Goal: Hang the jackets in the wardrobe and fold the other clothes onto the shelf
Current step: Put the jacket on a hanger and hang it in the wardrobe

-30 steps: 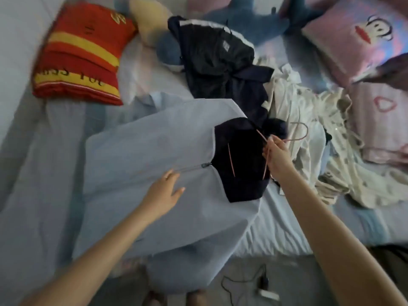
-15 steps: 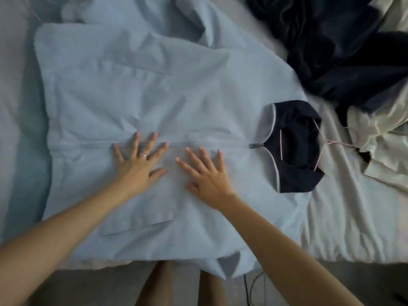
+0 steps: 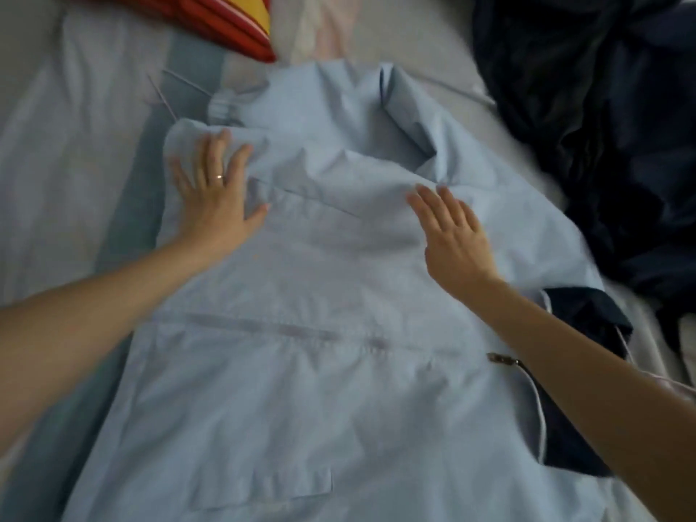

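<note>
A light blue jacket (image 3: 301, 371) with a dark navy collar (image 3: 580, 371) lies spread flat on the bed, zipper running across the middle. A thin pink wire hanger (image 3: 678, 386) pokes out by the collar at the right. My left hand (image 3: 214, 194) presses flat with spread fingers on the jacket's far left corner, near the folded sleeve. My right hand (image 3: 455, 235) lies flat, fingers straight, on the jacket's upper middle. Neither hand grips anything.
A heap of dark navy clothing (image 3: 602, 126) lies at the upper right of the bed. A red and yellow striped cushion (image 3: 233, 24) sits at the top. The pale bed sheet (image 3: 56, 163) stretches to the left. Another thin hanger wire (image 3: 165, 96) shows by the sleeve.
Both hands have slid from the jacket's middle by the zipper toward its far side, still flat on the cloth. The view has shifted, so the red cushion shows again.
</note>
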{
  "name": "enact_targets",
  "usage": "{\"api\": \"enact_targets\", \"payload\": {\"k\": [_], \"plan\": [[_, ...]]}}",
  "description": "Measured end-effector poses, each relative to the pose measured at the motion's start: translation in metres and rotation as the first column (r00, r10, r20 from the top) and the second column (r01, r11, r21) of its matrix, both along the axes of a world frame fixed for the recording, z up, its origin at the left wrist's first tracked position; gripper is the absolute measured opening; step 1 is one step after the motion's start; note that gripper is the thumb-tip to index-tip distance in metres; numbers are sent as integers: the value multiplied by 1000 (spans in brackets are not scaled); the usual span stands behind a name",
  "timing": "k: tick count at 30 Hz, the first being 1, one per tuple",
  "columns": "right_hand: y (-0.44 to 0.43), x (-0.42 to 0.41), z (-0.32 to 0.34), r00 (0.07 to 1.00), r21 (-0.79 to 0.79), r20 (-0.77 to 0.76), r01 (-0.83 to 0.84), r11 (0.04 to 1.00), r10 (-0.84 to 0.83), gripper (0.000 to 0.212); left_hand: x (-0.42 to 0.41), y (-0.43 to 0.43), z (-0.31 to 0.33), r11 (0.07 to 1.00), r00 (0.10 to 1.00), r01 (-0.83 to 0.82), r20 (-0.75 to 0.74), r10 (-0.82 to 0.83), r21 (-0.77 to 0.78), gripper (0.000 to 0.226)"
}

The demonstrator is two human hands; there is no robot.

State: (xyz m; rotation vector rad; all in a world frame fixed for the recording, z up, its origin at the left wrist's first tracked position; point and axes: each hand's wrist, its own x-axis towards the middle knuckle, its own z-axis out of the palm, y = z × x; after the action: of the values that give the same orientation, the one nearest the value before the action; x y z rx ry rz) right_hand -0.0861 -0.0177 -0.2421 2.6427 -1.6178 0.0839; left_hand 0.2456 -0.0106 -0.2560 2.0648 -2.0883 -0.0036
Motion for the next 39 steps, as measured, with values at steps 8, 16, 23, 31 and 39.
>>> {"api": "enact_targets", "payload": {"k": [8, 16, 23, 31, 39], "plan": [[-87, 49, 22, 849, 326, -470, -88, 941, 242, 74, -5, -74, 34, 900, 877, 303, 278, -393, 314, 45], [-113, 13, 31, 880, 193, -470, 28, 981, 67, 49, 27, -79, 40, 920, 973, 204, 32, -227, 334, 14], [-111, 18, 17, 944, 453, -222, 321, 832, -243, 68, 53, -83, 55, 960, 988, 144, -82, -128, 240, 42], [-121, 11, 18, 869, 571, 176, 293, 767, -463, 22, 83, -96, 68, 881, 873, 261, -485, -42, 394, 61], [-111, 79, 25, 716, 139, 241, 643, 753, -655, 43, 3, -65, 19, 978, 973, 186, 153, -171, -89, 59]]}}
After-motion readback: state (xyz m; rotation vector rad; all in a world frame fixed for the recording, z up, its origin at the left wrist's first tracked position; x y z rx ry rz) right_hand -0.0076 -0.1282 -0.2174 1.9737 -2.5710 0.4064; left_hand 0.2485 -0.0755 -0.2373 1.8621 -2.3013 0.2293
